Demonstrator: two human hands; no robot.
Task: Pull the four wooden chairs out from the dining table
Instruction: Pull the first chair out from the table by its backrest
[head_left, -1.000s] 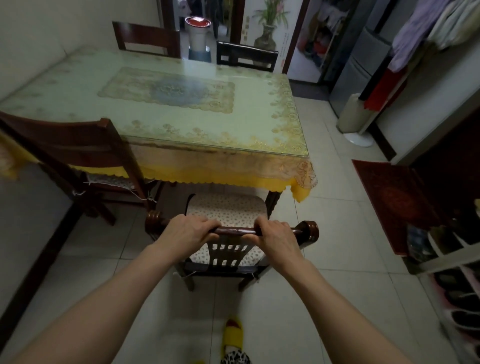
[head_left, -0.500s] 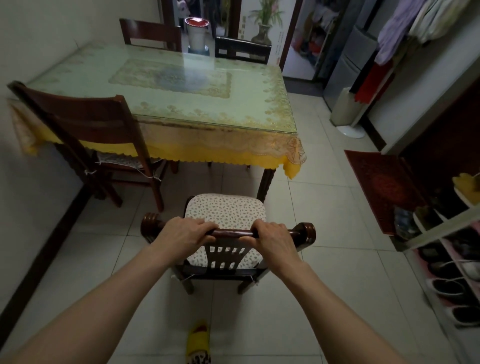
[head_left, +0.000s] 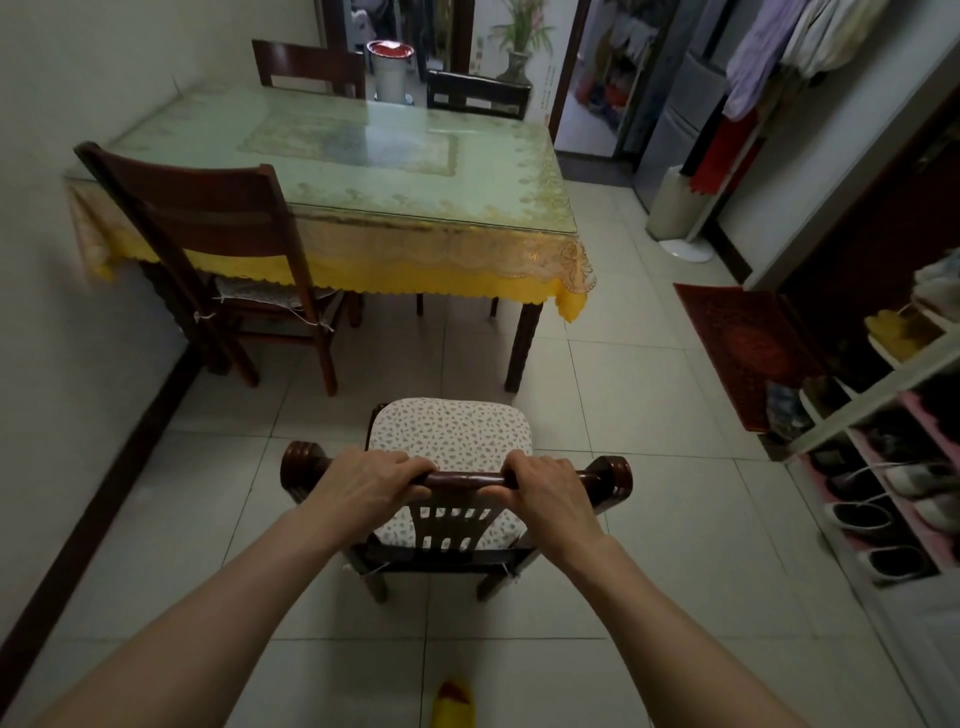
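A dark wooden chair with a flowered seat cushion (head_left: 451, 432) stands on the tiled floor in front of me, well apart from the dining table (head_left: 363, 171). My left hand (head_left: 363, 480) and my right hand (head_left: 550, 486) both grip its top rail (head_left: 465, 478). A second wooden chair (head_left: 208, 223) stands at the table's near left corner, its seat partly under the yellow tablecloth. Two more chairs stand at the table's far side, one brown (head_left: 309, 67) and one darker (head_left: 478, 96).
A wall runs along the left. On the right stands a shoe rack (head_left: 893, 467) with several shoes, and a red mat (head_left: 737, 348) lies on the floor. A yellow slipper (head_left: 454, 704) shows at the bottom. A white fan base (head_left: 685, 249) stands beyond the table's right end.
The chair has come back toward me, away from the table, with both hands still gripping its top rail. More floor now shows between the seat and the tablecloth.
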